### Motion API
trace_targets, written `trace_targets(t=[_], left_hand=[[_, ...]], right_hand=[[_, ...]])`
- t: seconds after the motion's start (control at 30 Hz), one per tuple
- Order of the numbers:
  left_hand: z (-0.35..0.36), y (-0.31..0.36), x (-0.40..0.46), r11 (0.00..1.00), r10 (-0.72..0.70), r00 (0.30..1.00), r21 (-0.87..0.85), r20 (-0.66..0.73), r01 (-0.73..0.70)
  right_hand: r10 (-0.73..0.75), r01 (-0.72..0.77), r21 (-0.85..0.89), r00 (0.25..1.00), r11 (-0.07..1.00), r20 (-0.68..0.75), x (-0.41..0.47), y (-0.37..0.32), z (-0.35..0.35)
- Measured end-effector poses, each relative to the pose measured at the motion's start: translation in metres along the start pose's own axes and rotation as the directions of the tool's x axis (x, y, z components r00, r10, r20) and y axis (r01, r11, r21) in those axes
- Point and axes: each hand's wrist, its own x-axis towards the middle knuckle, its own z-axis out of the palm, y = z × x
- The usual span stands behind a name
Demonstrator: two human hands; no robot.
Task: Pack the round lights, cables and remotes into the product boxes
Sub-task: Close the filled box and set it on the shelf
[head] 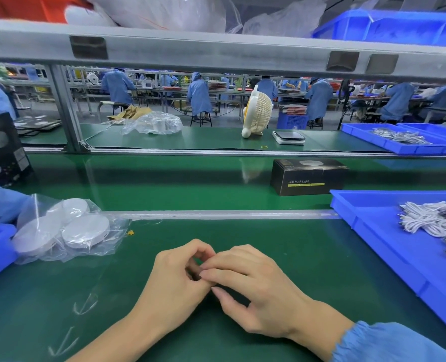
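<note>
Left hand (pixel 176 276) and right hand (pixel 245 286) meet fingertip to fingertip, contents unclear. Bagged round lights (pixel 67 228) look light, rigid, slippery in film; grasp by rims.

Bagged lights (pixel 67 228) left, cable tray (pixel 389 231) right, box (pixel 309 176) behind on belt (pixel 190 189).

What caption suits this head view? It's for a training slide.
Both hands meet over the green bench, bagged round lights left, cable tray right, product box beyond.
</note>
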Motion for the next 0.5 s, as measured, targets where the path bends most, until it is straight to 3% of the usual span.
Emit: trace_targets(t=[0.5], left_hand=[[-0.0004, 0.0014, -0.0005, 1.000, -0.005, 0.999, -0.012, 0.050, 0.005]], right_hand=[[0.015, -0.015, -0.006, 0.999, 1.000, 0.031, -0.0002, -0.0017, -0.0019]])
